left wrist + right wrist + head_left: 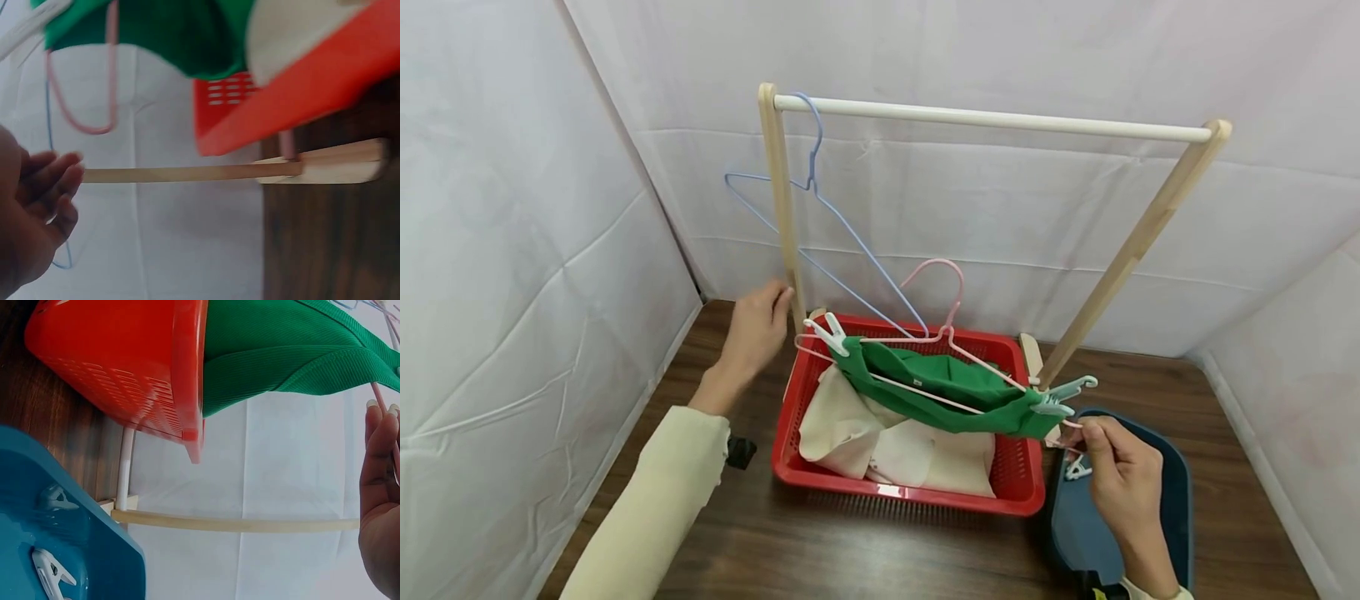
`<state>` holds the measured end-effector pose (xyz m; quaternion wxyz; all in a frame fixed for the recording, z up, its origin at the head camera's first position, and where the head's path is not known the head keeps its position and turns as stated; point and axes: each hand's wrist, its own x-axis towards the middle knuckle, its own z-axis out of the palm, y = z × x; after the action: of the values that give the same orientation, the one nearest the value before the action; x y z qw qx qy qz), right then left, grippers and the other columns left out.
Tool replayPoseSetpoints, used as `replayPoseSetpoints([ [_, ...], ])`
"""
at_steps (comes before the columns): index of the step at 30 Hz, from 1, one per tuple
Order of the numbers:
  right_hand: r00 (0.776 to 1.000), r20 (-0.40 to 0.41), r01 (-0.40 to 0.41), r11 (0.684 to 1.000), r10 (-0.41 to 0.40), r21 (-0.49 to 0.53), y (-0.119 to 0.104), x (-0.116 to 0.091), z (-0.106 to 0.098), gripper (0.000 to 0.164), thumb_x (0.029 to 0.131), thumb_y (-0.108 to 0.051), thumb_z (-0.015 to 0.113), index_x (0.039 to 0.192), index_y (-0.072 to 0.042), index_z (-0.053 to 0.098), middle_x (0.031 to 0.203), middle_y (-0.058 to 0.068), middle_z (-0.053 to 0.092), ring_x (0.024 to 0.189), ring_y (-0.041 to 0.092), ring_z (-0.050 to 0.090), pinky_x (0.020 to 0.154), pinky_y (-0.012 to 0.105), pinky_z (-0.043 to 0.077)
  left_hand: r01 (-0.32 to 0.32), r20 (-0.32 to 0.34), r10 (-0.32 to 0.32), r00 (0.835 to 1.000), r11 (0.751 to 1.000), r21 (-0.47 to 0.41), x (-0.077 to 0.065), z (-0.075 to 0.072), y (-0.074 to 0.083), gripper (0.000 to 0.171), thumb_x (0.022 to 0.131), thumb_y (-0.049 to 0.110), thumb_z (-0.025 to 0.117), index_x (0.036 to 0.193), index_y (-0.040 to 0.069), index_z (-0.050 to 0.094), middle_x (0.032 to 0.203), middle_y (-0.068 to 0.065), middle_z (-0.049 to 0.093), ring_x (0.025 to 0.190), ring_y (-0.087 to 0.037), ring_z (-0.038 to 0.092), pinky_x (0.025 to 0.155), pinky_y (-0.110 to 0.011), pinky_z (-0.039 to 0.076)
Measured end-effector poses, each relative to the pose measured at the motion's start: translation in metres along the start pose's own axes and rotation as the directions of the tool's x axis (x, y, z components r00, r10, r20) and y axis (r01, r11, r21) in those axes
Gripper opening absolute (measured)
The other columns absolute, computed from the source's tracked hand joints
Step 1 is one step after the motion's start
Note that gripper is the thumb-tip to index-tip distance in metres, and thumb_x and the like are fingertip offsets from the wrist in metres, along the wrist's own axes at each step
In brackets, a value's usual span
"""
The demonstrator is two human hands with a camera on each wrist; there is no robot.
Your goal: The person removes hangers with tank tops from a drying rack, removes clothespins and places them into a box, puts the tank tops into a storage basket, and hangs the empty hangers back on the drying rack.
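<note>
A green cloth garment point(955, 371) hangs from a pink hanger point(960, 292) over the red basket. One white clothespin point(829, 335) grips its left end, and pale green clothespins point(1060, 400) grip the right end. My right hand point(1123, 471) pinches the hanger's right tip between thumb and fingers. Beside the hanger's left end, my left hand point(752, 329) is close to the rack's wooden post point(784, 200). Its fingers point(59, 181) curl loosely around nothing in the left wrist view. The pink hook points up, below the rack's white bar point(992, 119) and apart from it.
A blue hanger point(812, 171) hangs at the bar's left end. Cream cloth point(835, 425) lies in the red basket point(955, 501) beneath the green garment. To the right, a dark blue bin point(1180, 517) holds loose clothespins point(53, 572). White fabric walls point(550, 250) surround the wooden table.
</note>
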<state>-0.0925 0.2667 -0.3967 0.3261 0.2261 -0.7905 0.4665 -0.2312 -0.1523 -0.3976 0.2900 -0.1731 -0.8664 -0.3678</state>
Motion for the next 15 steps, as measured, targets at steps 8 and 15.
replayPoseSetpoints([
  [8, 1.000, 0.001, -0.031, 0.997, 0.031, 0.074, 0.014, -0.001, 0.002, 0.023, 0.090, 0.022, 0.043, 0.079, 0.012, 0.060, 0.072, 0.011, 0.063, 0.061, 0.008, 0.060, 0.056, 0.014, 0.049, 0.040, 0.146, -0.004, 0.989, 0.969, -0.245, -0.044, 0.007, -0.001, 0.013, 0.098, 0.004, 0.051, 0.100, 0.000, 0.064, 0.079, -0.012, 0.061, 0.067, -0.017, 0.053, 0.060, -0.031, 0.045],
  [15, 0.998, 0.019, -0.054, 0.986, 0.052, 0.156, 0.009, 0.005, 0.006, 0.025, 0.091, 0.024, 0.039, 0.078, 0.014, 0.058, 0.072, 0.011, 0.064, 0.062, 0.005, 0.061, 0.054, 0.016, 0.049, 0.033, 0.073, -0.004, 0.997, 0.917, -0.398, -0.060, 0.008, 0.007, 0.018, 0.087, -0.006, 0.065, 0.103, 0.001, 0.064, 0.085, -0.014, 0.063, 0.067, -0.015, 0.051, 0.055, -0.023, 0.042],
])
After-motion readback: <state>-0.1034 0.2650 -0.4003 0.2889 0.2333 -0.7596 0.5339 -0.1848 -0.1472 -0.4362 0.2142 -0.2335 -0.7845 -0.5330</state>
